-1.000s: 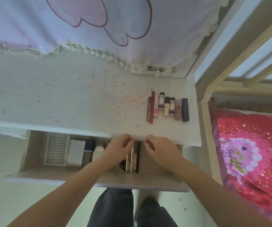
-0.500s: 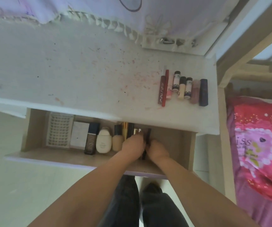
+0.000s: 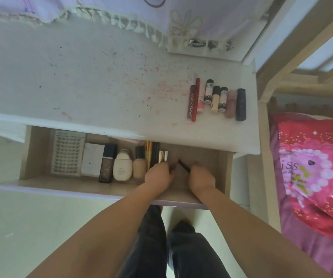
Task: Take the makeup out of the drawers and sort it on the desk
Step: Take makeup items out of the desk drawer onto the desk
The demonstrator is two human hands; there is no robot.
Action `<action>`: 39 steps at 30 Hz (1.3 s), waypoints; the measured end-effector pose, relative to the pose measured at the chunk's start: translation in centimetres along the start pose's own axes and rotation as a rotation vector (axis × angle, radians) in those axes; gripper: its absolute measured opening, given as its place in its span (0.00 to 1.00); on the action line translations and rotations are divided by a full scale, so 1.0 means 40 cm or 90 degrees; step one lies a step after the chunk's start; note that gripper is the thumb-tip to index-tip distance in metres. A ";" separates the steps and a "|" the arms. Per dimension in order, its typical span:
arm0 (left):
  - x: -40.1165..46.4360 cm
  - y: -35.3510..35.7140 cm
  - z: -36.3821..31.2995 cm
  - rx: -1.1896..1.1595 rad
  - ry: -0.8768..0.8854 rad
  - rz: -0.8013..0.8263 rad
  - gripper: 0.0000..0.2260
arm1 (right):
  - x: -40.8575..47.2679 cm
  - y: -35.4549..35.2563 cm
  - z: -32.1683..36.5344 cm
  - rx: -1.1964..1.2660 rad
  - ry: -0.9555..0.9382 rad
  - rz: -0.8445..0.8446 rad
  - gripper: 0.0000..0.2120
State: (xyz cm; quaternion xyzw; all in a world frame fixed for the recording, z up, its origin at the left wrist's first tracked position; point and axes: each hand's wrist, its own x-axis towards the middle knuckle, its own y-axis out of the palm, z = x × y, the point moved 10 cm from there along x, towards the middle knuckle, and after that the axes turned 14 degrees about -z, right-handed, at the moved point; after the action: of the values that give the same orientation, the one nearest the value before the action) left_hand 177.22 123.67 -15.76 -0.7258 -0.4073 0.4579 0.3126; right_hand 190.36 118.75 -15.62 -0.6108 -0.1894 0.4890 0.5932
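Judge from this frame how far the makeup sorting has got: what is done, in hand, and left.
Done: a row of lip products and small tubes lies on the desk. In hand: the right hand holds a dark pencil in the drawer; the left hand reaches among slim sticks. Left: bottles, white box, lash tray.

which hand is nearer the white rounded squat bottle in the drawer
Left. The left hand sits just right of the white rounded squat bottle, past a beige bottle; the right hand, gripping a dark pencil, lies farther right.
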 end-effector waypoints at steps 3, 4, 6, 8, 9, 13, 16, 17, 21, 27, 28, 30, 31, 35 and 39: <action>-0.039 -0.058 -0.011 -0.114 0.073 -0.034 0.07 | -0.030 -0.057 0.031 0.020 -0.062 0.001 0.11; -0.051 -0.088 -0.019 -0.140 0.099 -0.052 0.04 | -0.046 -0.081 0.047 0.032 -0.093 0.001 0.10; -0.074 -0.160 -0.040 -0.157 0.163 -0.096 0.03 | -0.083 -0.142 0.081 0.052 -0.164 -0.011 0.07; -0.087 -0.250 -0.055 -0.163 0.206 -0.153 0.04 | -0.106 -0.213 0.107 0.070 -0.211 -0.025 0.05; -0.086 -0.301 -0.061 -0.172 0.212 -0.185 0.05 | -0.105 -0.251 0.117 0.091 -0.217 -0.027 0.07; -0.017 -0.491 -0.102 -0.243 0.190 -0.282 0.05 | -0.022 -0.420 0.164 0.277 -0.170 -0.076 0.05; 0.081 -0.538 -0.156 -0.237 0.174 -0.241 0.04 | 0.069 -0.502 0.207 0.348 -0.137 -0.154 0.10; 0.116 -0.536 -0.171 -0.213 0.161 -0.219 0.05 | 0.097 -0.512 0.219 0.357 -0.120 -0.169 0.13; 0.229 -0.505 -0.201 -0.112 0.102 -0.161 0.10 | 0.182 -0.513 0.262 0.277 -0.083 -0.236 0.18; 0.286 -0.482 -0.211 -0.065 0.044 -0.143 0.10 | 0.215 -0.498 0.299 0.135 -0.104 -0.282 0.16; 0.285 -0.480 -0.213 -0.056 0.043 -0.143 0.10 | 0.217 -0.490 0.298 0.122 -0.101 -0.265 0.17; 0.281 -0.472 -0.221 -0.040 0.055 -0.135 0.11 | 0.220 -0.486 0.289 0.095 -0.095 -0.255 0.17; 0.278 -0.467 -0.226 -0.043 0.064 -0.128 0.12 | 0.222 -0.486 0.285 0.083 -0.095 -0.254 0.16; 0.257 -0.447 -0.247 -0.065 0.092 -0.101 0.13 | 0.213 -0.489 0.269 0.108 -0.106 -0.226 0.09; 0.202 -0.447 -0.221 -0.094 0.121 -0.132 0.09 | 0.143 -0.524 0.254 0.156 -0.182 -0.262 0.08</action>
State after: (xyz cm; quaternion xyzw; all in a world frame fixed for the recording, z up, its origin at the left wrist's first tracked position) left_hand 181.89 138.49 -0.88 -0.7410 -0.4809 0.3213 0.3412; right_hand 191.91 133.56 3.16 -0.4078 -0.3305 0.4587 0.7170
